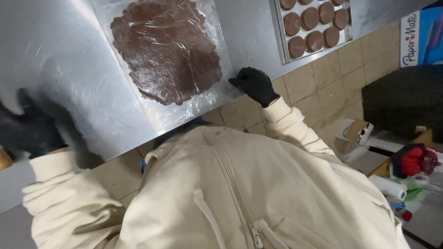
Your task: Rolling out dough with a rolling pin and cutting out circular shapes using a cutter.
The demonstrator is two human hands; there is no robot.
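Where tiles begin, a blue-white box (422, 37) stands.

Bright overhead light is glaring off the steel table (69, 69) and plastic wrap (194, 106), while the left hand (30, 129) is blurring.

Gloved hands (254, 84) on steel table (69, 60), wrapped brown dough (166, 48), tray (282, 41)

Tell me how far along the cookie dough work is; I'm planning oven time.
Done: a baking tray already holds cut brown dough rounds. In hand: a rolled chocolate dough sheet lies uncut under plastic wrap on the steel table; the right hand rests at the wrap's corner, the left hand is blurred. Left: no rounds cut from this sheet.
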